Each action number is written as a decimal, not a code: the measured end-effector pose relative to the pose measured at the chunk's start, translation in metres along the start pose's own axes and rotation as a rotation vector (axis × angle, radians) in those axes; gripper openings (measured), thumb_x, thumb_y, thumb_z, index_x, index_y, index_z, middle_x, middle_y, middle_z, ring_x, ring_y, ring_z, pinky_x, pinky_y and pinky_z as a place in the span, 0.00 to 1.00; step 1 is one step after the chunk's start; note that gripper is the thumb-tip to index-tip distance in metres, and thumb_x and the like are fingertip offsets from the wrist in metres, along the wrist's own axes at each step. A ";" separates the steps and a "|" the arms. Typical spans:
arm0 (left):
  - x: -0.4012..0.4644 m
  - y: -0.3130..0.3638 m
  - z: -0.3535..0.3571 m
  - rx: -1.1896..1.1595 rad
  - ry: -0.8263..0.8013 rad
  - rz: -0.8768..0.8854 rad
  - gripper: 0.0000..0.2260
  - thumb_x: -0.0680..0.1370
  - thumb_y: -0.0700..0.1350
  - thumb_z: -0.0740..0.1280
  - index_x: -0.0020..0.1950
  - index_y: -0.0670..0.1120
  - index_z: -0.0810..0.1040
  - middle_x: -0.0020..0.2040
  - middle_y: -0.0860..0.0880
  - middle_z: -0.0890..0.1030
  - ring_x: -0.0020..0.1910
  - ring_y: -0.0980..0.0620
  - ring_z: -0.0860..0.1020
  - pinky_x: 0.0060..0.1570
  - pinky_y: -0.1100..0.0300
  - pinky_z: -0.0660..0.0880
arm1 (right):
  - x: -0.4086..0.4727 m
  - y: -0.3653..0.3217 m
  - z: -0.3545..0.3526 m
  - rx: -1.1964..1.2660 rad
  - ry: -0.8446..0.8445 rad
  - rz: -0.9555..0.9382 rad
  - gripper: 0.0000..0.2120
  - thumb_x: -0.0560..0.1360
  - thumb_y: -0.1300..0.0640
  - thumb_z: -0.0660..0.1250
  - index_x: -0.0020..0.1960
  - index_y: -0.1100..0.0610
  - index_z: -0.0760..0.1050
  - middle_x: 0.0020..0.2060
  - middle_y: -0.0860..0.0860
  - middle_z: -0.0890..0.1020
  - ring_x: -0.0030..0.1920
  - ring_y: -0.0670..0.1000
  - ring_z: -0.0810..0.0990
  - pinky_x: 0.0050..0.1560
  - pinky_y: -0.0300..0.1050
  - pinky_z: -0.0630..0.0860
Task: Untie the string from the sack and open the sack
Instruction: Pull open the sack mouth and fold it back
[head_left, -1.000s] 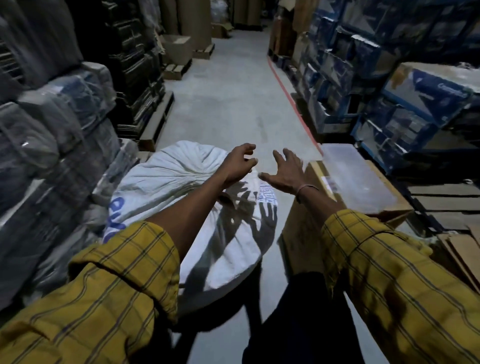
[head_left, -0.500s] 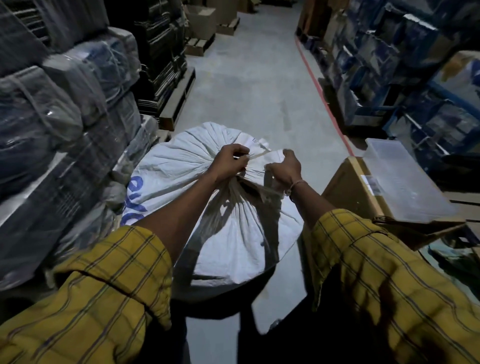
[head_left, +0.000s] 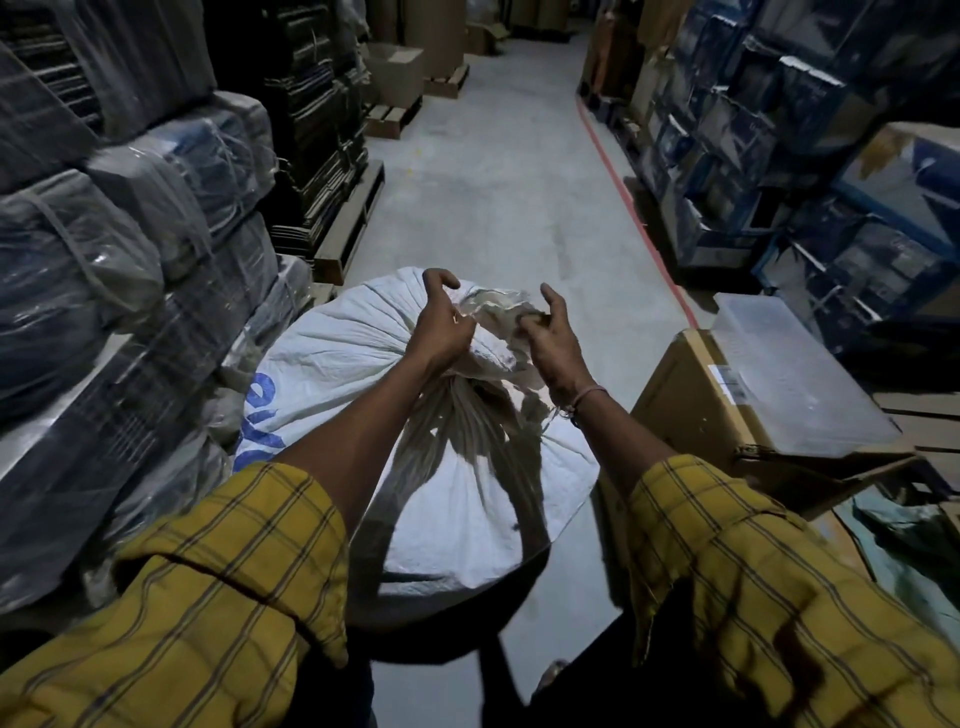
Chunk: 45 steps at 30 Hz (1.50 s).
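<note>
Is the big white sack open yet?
Not yet. The sack is bunched tight at its neck, under both hands; nothing inside shows.

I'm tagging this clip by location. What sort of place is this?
Most likely a warehouse aisle: plastic-wrapped bales stacked on one side, stacked blue cartons on the other, wooden pallets, and a red floor line along the concrete walkway.

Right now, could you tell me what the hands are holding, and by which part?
Both the left hand and right hand pinch the white woven sack at its gathered neck.

string hidden at sack neck (head_left: 483, 364), sack base behind sleeves
</note>
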<state>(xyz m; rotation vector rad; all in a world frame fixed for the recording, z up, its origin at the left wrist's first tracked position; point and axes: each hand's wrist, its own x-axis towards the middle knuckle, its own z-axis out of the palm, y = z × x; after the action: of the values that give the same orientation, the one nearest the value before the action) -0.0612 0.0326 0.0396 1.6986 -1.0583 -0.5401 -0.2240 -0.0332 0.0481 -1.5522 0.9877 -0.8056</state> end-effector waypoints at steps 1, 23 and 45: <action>-0.001 0.000 -0.003 -0.006 -0.030 0.030 0.18 0.76 0.40 0.63 0.59 0.55 0.61 0.46 0.41 0.76 0.36 0.46 0.75 0.43 0.47 0.77 | 0.002 0.001 -0.002 -0.073 0.040 -0.021 0.33 0.74 0.50 0.65 0.78 0.47 0.62 0.59 0.52 0.80 0.60 0.53 0.79 0.64 0.48 0.75; 0.014 -0.011 -0.026 0.268 -0.092 -0.135 0.36 0.77 0.47 0.52 0.86 0.50 0.49 0.69 0.34 0.68 0.65 0.35 0.75 0.66 0.43 0.75 | 0.006 0.023 -0.011 -0.574 0.124 0.018 0.12 0.70 0.58 0.72 0.52 0.59 0.79 0.44 0.58 0.84 0.47 0.59 0.82 0.47 0.46 0.77; 0.011 -0.040 -0.019 0.651 -0.092 -0.265 0.25 0.84 0.57 0.62 0.73 0.40 0.71 0.75 0.35 0.65 0.68 0.32 0.75 0.67 0.43 0.72 | 0.043 0.026 0.045 -0.826 -0.082 -0.028 0.10 0.71 0.64 0.70 0.51 0.58 0.85 0.51 0.57 0.87 0.57 0.58 0.82 0.55 0.43 0.75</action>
<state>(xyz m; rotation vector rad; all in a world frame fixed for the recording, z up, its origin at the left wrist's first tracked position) -0.0247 0.0369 0.0116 2.4281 -1.1572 -0.4685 -0.1709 -0.0550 0.0137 -2.2730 1.3267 -0.3401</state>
